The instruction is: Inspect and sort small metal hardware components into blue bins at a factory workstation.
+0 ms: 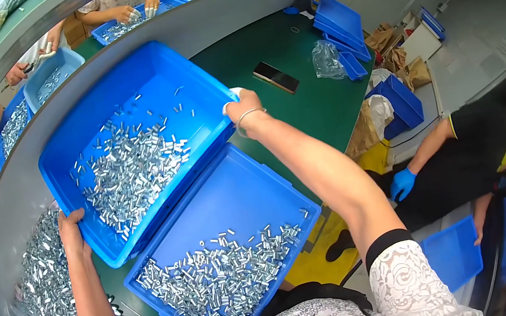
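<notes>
Both my hands hold a deep blue plastic bin (pixel 150 81) by opposite sides. My left hand (pixel 71 234) grips its near left rim, thumb over the edge. On the far right, my right hand (pixel 245 111) is closed round the rim, with white covers on some fingertips. Short silvery metal sleeves (pixel 134 168) lie heaped toward the bin's near left part. Right below it stands a shallower blue tray (pixel 231 188), with many similar metal sleeves (pixel 217 284) spread over its near half. The bin's underside is hidden.
A large heap of metal pieces (pixel 48 293) lies at left beside a grey partition (pixel 241 7). A phone (pixel 276 78), a clear plastic bag (pixel 327 58) and stacked blue trays (pixel 341 23) rest on the green table (pixel 320 120). A gloved person (pixel 442 166) stands at right; others work beyond the partition.
</notes>
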{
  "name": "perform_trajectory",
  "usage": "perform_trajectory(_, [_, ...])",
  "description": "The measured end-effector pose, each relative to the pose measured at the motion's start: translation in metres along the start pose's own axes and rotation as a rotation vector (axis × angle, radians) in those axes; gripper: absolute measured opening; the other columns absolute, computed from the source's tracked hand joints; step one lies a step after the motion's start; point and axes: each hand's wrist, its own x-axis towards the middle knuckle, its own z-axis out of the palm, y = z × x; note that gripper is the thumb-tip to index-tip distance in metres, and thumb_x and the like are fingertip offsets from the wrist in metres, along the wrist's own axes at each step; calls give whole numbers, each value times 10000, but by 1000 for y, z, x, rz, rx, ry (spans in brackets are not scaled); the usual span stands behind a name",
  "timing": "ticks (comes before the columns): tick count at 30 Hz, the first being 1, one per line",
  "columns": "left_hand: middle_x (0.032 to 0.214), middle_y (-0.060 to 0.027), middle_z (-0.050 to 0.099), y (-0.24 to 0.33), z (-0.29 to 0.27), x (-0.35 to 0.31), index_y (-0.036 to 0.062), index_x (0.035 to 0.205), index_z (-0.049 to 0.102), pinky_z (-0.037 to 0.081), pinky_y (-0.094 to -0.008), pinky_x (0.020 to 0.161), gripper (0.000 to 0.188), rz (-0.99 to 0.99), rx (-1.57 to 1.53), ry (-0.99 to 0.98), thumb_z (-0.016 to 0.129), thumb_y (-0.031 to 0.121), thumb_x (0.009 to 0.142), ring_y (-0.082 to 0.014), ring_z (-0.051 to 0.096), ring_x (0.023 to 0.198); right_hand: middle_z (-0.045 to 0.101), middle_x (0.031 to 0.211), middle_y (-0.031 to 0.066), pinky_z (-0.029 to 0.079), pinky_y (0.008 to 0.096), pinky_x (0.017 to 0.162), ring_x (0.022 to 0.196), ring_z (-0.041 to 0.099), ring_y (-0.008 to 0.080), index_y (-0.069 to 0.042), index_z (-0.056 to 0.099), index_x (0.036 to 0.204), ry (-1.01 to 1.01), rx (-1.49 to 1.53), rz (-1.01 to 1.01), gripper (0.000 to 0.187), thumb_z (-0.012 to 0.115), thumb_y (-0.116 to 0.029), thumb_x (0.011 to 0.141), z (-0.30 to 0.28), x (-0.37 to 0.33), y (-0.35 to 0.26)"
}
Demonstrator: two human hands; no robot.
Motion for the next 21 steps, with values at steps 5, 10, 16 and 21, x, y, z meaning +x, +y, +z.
perform_trajectory(5, [887, -127, 574, 4, -4, 1, -32, 1045, 472, 532, -328, 671, 345, 33, 73, 51, 521, -10, 705, -216, 588, 716, 636, 902, 136, 502, 334, 580, 750, 625, 233, -7, 589, 1090, 32, 45, 26, 373, 555, -16, 718, -15, -30, -16])
perform_trajectory(10, [919, -152, 585, 4, -3, 2, -43, 1076, 467, 541, -355, 667, 371, 21, 55, 9, 525, 10, 713, -235, 602, 737, 633, 917, 136, 516, 340, 603, 768, 628, 236, -1, 572, 1111, 22, 36, 88, 388, 550, -13, 724, -17, -34, -7])
perform_trajectory(16, [903, -143, 587, -1, -13, 4, -33, 1066, 472, 540, -342, 637, 352, 14, 53, -10, 525, 12, 721, -219, 600, 720, 629, 921, 137, 519, 339, 618, 775, 626, 236, 4, 555, 1133, 14, 36, 82, 406, 549, -12, 728, -10, -32, 1])
perform_trajectory(21, [892, -135, 588, 1, -5, 3, -34, 1063, 473, 537, -331, 626, 349, 14, 73, -14, 527, 15, 721, -208, 597, 704, 629, 919, 140, 519, 339, 612, 773, 625, 236, 2, 558, 1129, 40, 57, 96, 403, 551, -13, 726, -16, -33, 2])
